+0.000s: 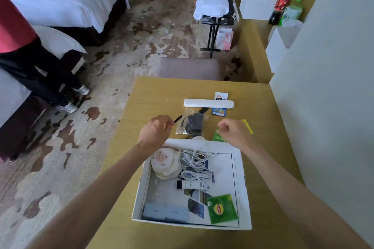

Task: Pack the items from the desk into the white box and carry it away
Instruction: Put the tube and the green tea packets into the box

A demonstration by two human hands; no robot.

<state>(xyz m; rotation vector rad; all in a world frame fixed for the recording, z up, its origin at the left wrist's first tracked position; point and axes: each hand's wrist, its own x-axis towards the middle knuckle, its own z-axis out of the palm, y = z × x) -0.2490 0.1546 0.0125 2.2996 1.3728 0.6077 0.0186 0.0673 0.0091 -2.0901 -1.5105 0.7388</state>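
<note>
The white box (245,188) stands open on the wooden desk (153,95). It holds a bear-print cloth pouch (165,162), white cables (194,161), a tube (192,185), a green tea packet (221,208) and a grey-blue carton (165,213). Beyond it lie a charger in a clear bag (193,122), a long white case (208,103), a white sachet (221,95), a blue card (219,111) and a yellow packet (248,125). My left hand (155,131) pinches the end of a thin black stick (177,119). My right hand (234,131) pinches the corner of a second green packet (218,137).
A padded chair (188,67) is tucked in at the desk's far edge. A white wall (323,107) runs along the right. A person in a red top (30,62) stands left between two beds. Farther off are a luggage rack (214,18) and bottles (283,6).
</note>
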